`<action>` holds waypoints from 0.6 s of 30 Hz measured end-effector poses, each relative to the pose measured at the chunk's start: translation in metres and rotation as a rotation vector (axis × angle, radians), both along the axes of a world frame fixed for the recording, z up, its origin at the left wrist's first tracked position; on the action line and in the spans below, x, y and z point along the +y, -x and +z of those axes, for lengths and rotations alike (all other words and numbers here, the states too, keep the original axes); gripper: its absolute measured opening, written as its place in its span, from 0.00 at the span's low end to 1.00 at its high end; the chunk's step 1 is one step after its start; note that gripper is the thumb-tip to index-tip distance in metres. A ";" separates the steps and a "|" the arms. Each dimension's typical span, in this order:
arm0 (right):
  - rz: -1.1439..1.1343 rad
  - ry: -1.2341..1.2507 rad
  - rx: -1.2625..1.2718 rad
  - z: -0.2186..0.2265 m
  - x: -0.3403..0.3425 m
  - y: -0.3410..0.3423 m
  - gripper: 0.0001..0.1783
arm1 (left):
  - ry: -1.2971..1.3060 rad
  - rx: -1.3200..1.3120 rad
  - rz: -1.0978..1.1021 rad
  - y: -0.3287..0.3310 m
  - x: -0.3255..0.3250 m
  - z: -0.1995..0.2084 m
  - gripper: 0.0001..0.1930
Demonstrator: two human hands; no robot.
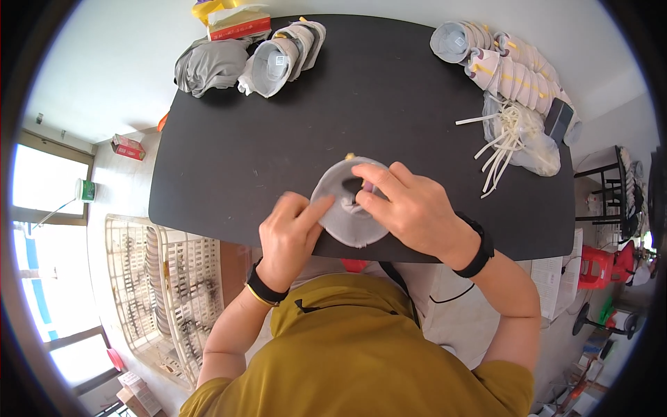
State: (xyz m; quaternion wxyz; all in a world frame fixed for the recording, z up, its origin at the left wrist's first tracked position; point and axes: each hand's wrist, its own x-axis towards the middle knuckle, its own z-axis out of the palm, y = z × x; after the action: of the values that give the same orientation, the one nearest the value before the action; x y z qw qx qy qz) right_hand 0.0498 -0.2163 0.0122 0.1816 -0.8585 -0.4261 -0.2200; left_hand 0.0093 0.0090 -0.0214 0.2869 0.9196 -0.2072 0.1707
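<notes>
A round grey fabric piece, shaped like a cap crown [358, 227], is held near the table's front edge with its hollow side up. My left hand [286, 233] grips its left rim, index finger reaching over the edge; that hand is slightly blurred. From the right, my right hand [410, 201] curls over the rim with thumb and index finger bent into the hollow. A small pinkish bit shows between those fingers, too hidden to name. A little yellow tab [349, 156] sticks out at the piece's far rim.
Nested grey and beige cap-like pieces stand at the table's [306, 125] back left [271, 67] and back right [514, 76]. Grey cloth [212, 66] lies far left. White strips [504, 142] spill from a plastic bag [538, 149] beside a dark phone-like block [558, 120]. White plastic crates [163, 285] stand left below.
</notes>
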 end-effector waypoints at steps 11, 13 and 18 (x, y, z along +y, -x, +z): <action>0.002 0.036 -0.125 -0.005 0.008 0.033 0.04 | 1.323 1.234 -0.027 0.009 0.000 0.024 0.20; 0.037 -0.062 -0.011 -0.004 0.014 0.041 0.07 | 1.432 1.226 -0.034 0.016 -0.005 0.014 0.18; -0.052 -0.512 0.790 -0.006 0.015 0.047 0.16 | 1.559 1.032 0.036 0.013 -0.016 0.010 0.17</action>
State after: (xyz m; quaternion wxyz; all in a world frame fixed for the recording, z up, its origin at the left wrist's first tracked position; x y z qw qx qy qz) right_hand 0.0031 -0.2015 0.0062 0.5299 -0.8147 -0.2347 0.0210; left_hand -0.0036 -0.0069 -0.0117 0.8766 0.4325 0.1330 -0.1636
